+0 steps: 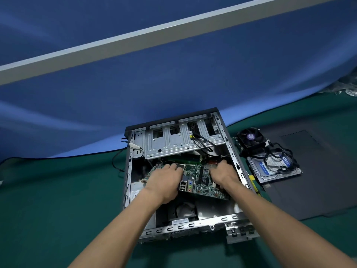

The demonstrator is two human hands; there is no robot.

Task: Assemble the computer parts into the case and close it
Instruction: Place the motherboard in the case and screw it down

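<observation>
An open grey computer case (226,219) lies on a green mat, its side off. Inside it a green motherboard (202,182) sits tilted, its port block facing me and its far edge under the metal drive cage (173,144). My left hand (164,178) grips the board's left part, fingers curled over its far side. My right hand (224,173) grips the board's right edge near the case wall. Black cables hang from the cage at the back right.
To the right of the case lie a cooler fan (251,138), a hard drive (274,169) with black cables on it, and a dark side panel (309,171). A yellow-handled screwdriver (253,182) lies beside the case wall. A blue partition stands behind.
</observation>
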